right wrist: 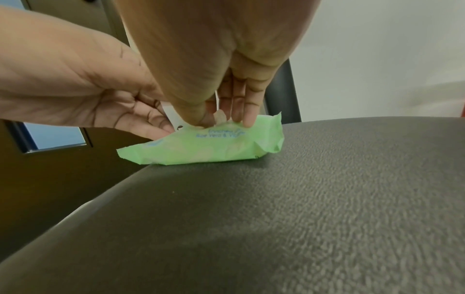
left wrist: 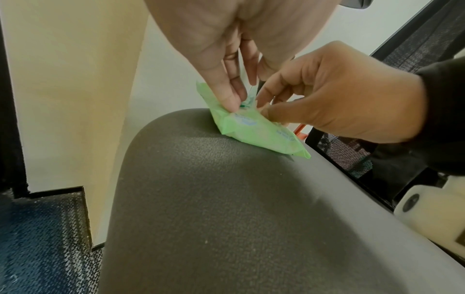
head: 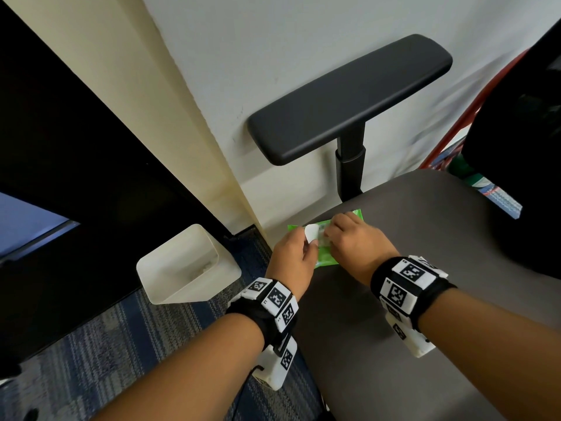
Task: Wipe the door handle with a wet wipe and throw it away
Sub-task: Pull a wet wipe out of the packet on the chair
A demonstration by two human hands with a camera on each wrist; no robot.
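Note:
A green wet wipe pack (head: pixel 326 259) lies on the near left corner of a grey chair seat (head: pixel 425 268). My left hand (head: pixel 312 242) pinches the pack's white flap (head: pixel 312 233) and holds it lifted back. My right hand (head: pixel 329 236) reaches down into the opening, thumb and fingers pinching a bit of white wipe (right wrist: pixel 221 116). In the left wrist view the left hand (left wrist: pixel 241 101) and right hand (left wrist: pixel 261 106) meet on top of the pack (left wrist: pixel 254 129). The right wrist view shows the pack (right wrist: pixel 201 147) from the side. No door handle is in view.
A white waste bin (head: pixel 188 265) stands on the blue carpet (head: pixel 106 344) left of the chair, with some white scraps inside. A dark door (head: pixel 60 147) and cream frame (head: pixel 170 117) fill the left. The chair's black armrest (head: pixel 349 98) rises behind the pack.

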